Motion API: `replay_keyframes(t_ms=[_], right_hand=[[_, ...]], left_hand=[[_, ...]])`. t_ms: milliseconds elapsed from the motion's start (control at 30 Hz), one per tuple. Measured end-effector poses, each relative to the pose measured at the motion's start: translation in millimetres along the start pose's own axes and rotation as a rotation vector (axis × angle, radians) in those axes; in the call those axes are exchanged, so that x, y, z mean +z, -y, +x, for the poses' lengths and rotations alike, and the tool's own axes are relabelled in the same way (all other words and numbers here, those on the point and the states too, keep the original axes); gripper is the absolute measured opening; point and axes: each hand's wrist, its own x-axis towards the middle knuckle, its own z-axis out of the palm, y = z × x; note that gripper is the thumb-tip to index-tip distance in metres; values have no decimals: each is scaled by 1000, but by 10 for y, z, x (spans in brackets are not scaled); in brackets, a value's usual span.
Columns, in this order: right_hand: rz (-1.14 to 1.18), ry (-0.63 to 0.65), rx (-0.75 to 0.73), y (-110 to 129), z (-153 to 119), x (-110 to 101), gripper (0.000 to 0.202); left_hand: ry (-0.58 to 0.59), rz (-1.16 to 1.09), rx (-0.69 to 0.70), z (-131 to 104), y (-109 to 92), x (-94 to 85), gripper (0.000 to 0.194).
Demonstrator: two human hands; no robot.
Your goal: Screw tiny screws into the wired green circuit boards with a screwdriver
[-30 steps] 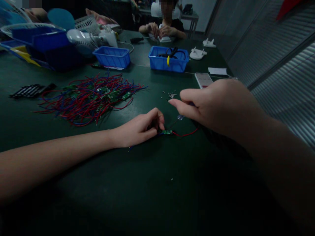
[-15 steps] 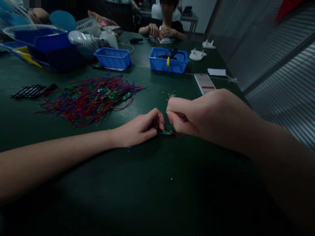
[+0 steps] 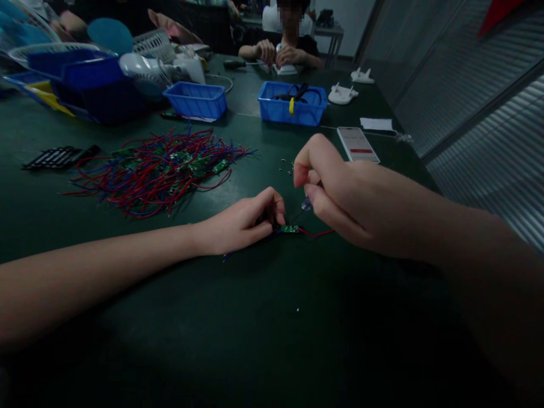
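My left hand (image 3: 249, 221) rests on the table with its fingers closed on the left end of a small green circuit board (image 3: 290, 229). Blue wires (image 3: 227, 256) come out under that hand, and a red wire (image 3: 317, 233) runs from the board's right end. Above and to the right, my right hand (image 3: 340, 192) grips a small screwdriver (image 3: 306, 204) with a clear purplish handle. Its thin shaft slants down to the left, the tip at or just over the board; contact cannot be made out. The handle is mostly hidden by my fingers.
A pile of wired circuit boards (image 3: 170, 170) lies left, beside black strips (image 3: 57, 157). Tiny screws (image 3: 284, 168) lie beyond my hands. Farther back are blue bins (image 3: 293, 110), a phone (image 3: 357, 144) and white plastic parts (image 3: 341, 94). Another person's hands (image 3: 278, 54) work at the far side.
My right hand has lifted and opened its index finger somewhat, bringing the screwdriver into view. My left hand and the circuit board stay in place.
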Motion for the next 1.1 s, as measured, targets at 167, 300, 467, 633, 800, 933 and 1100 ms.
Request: replay_keyframes(t_ms=[167,300,467,633,800,933,1100], right_hand=[[-195,-16,26,-5,-16,-24,43],[-277,-78,110,-20,11,6,52],[-245,-111,140,1,32,40,45],[9,-29,14,38,6,14,35],[-198,-40,21,0,-6,11,42],[-246,-66,15,-31,-4,-1,48],[-331,-117,216,50,13,30,60]], left_hand=[[-3,2,-2,-2,24,7,26],[4,49,9,-1,45,2,21],[-16,41,27,-6,43,0,22],[-17,30,16,-2,28,11,23],[-12,26,-3,2,46,14,23],[-2,37,16,-6,59,2,24],[-7,55,45,-11,73,-2,19]])
